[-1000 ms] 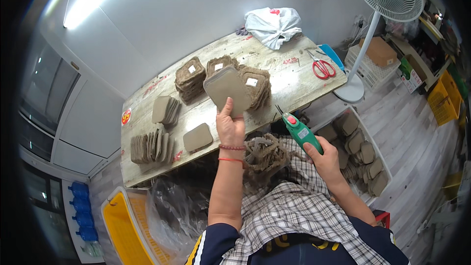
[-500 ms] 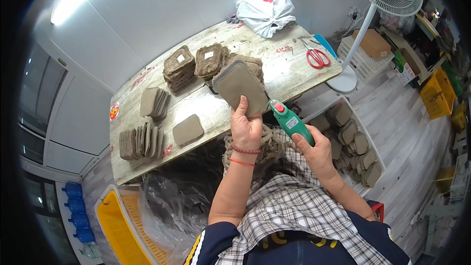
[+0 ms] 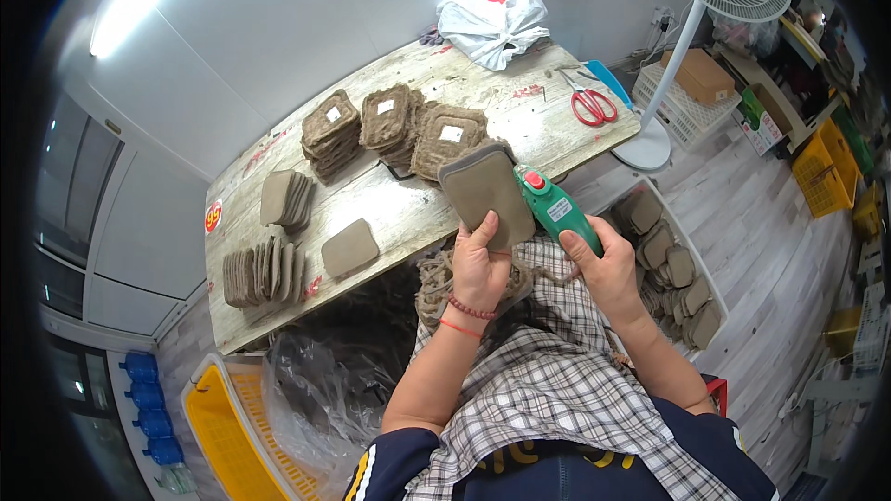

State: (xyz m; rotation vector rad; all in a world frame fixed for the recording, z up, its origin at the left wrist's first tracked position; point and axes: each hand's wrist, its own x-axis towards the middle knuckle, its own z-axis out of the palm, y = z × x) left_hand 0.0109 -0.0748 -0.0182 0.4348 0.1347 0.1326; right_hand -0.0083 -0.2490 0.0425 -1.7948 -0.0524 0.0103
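Note:
My left hand (image 3: 480, 271) pinches the lower end of a taupe pad (image 3: 486, 187) with rounded corners, thumb on top. The pad is held up tilted past the table's front edge. In my right hand (image 3: 610, 271) is a green electric cutter (image 3: 557, 211) with a red button, its head against the pad's right edge. The pad hides the blade. Below the hands, a tangle of fuzzy brown trimmings (image 3: 434, 292) lies by the checked apron (image 3: 566, 390).
On the table (image 3: 264, 283) are fuzzy-edged pad stacks (image 3: 331, 134), smooth pad piles (image 3: 286, 199), a single pad (image 3: 350, 248), red-handled scissors (image 3: 594, 107) and a white bag (image 3: 492, 28). A bin of pads (image 3: 682, 269) stands right, a yellow basket (image 3: 223, 427) lower left, a fan (image 3: 687, 56) beyond.
My left hand has brought the pad right and lower, uncovering a labelled fuzzy stack behind it. The cutter's head now sits higher along the pad's right edge. The view has shifted slightly.

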